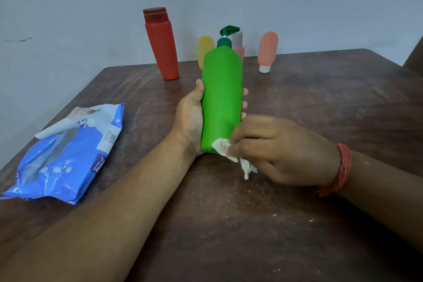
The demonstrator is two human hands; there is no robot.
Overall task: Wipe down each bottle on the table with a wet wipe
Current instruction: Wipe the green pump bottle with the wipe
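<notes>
Bottles [161, 43] behind green bottle [222, 98]

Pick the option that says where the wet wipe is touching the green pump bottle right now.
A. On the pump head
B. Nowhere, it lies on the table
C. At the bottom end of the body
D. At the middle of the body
C: the right hand pinches the wet wipe against the bottom end of the green pump bottle, while the left hand grips the bottle's body.
</notes>
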